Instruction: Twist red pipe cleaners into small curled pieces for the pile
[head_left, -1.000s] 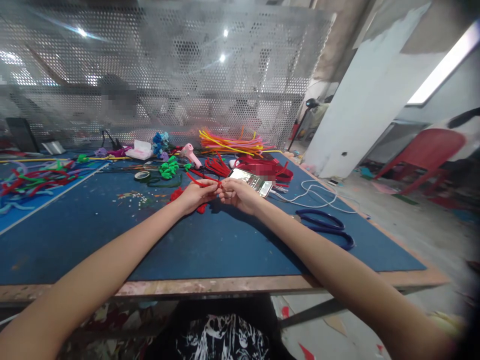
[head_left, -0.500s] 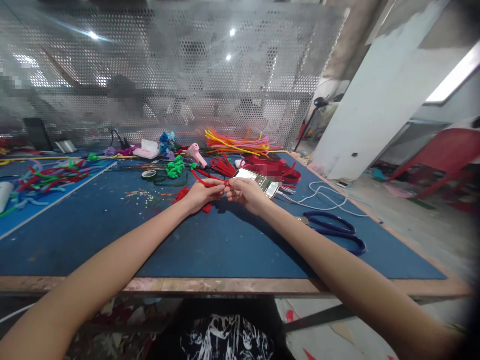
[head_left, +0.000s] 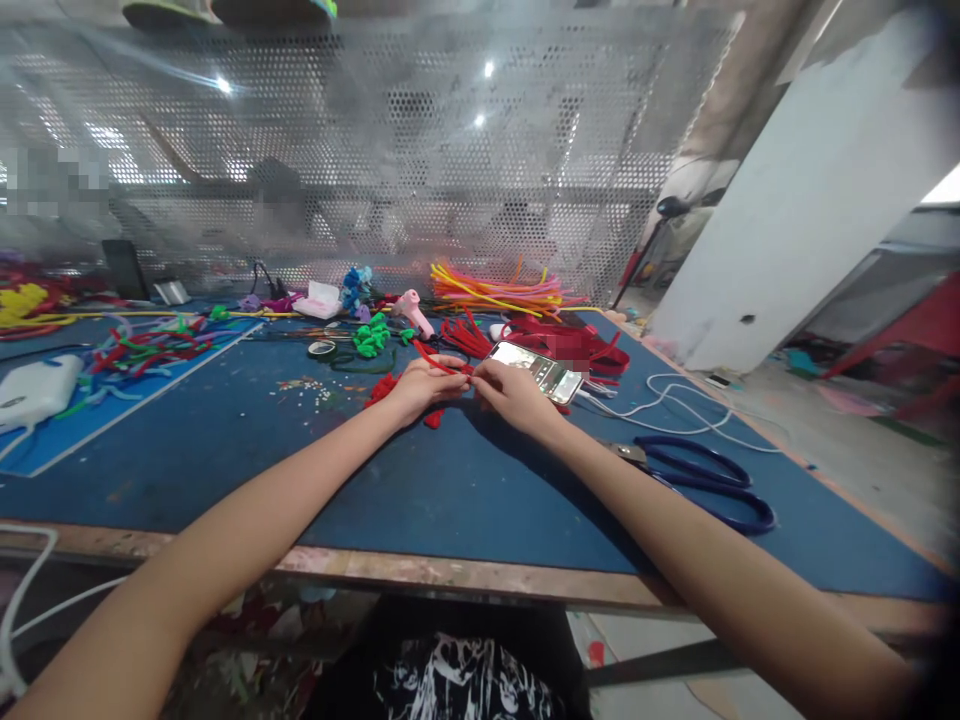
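Note:
Both my hands meet over the middle of the blue table mat. My left hand is closed on a red pipe cleaner that sticks out up and to the left. My right hand pinches the same red pipe cleaner from the right, fingertips touching the left hand. A red fuzzy shape lies under my left hand. A phone lies just behind my right hand.
Blue-handled scissors lie right of my right forearm, with a white cable behind. Red pipe cleaners, an orange and yellow bundle, green pieces, a pink glue gun, tape. Perforated metal screen behind.
The camera has swung left and slightly down, so a white device and cable appear at the left. Both hands stay together on the red pipe cleaner, fingers shifting slightly.

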